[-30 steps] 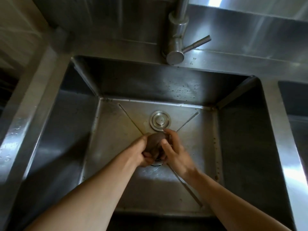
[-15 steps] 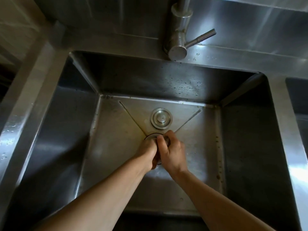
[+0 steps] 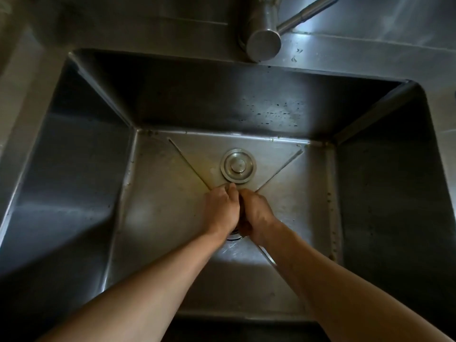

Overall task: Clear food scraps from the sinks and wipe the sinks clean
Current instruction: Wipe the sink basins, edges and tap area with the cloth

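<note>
Hands are pressed close together at the centre of the sink (image 3: 74, 169) floor, directly over the drain (image 3: 233, 236), of which only a sliver of rim is seen between the wrists. The left hand (image 3: 220, 211) is curled, knuckles up, and the right hand (image 3: 256, 215) is curled beside it, touching it; something dark is glimpsed between them, probably the strainer basket, but what each hand actually grips cannot be told because the fingers are hidden underneath. A round metal stopper (image 3: 238, 166) is lying flat on the floor just behind the hands, apart from the drain. The tap (image 3: 264, 43) is seen above the back wall, with no water running.

The step in hand is judged to be the seating or working loose of the drain fitting, so that trapped scraps can be cleared. It is best done with an even pull or push from both sides, kept square to the opening, so the piece is not jammed at a tilt. Wet steel is likely to be slippery, so a firm hold should be kept low on the rim. Any contents should be held level to avoid spilling scraps back down. Specks on the back wall (image 3: 271, 112) and stains along the right floor seam (image 3: 329, 206) are left for wiping.
</note>
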Demonstrator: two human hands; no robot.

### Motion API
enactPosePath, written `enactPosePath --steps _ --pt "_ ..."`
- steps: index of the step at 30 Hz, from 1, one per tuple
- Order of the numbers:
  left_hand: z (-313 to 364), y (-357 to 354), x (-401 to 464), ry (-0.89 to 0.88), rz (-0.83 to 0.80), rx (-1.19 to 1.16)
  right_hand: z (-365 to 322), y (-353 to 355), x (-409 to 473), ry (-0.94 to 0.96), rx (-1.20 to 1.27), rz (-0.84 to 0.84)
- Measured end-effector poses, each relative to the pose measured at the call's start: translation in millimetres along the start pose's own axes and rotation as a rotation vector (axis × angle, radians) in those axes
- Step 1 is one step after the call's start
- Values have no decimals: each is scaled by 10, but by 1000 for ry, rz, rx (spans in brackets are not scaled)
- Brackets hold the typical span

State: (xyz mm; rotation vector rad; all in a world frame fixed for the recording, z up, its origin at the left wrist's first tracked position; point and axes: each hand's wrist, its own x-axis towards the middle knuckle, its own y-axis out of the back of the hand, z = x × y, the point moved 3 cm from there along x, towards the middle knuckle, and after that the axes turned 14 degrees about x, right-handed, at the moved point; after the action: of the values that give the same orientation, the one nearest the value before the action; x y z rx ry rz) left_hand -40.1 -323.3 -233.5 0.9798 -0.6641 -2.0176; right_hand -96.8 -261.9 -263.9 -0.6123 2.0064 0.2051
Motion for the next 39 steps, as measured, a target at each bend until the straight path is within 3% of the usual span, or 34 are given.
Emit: enactPosePath --steps 7,12,15,18,22,24,27,31,39 --pt "-112 -148 26 -175 -4 68 69 24 42 -231 105 -74" --pt "-207 -222 59 -201 -29 103 84 35 63 -223 98 -73" --pt "-187 -214 56 -117 -116 86 92 93 109 -4 -11 -5" --pt "-151 -191 46 146 -259 -80 66 146 94 207 -40 13" --pt "-159 -91 -120 645 -571 -585 -35 123 -69 508 -148 -33" --pt "-172 -54 -149 748 -708 -815 -58 115 -184 618 -209 -80" --pt "-212 1 -156 837 -838 -903 -83 91 -350 717 -399 -164" --pt "-155 25 -123 908 -861 -932 -136 44 -548 967 -689 -129" --pt "-122 16 -130 839 -983 -961 -196 -10 -634 1098 -644 -237"
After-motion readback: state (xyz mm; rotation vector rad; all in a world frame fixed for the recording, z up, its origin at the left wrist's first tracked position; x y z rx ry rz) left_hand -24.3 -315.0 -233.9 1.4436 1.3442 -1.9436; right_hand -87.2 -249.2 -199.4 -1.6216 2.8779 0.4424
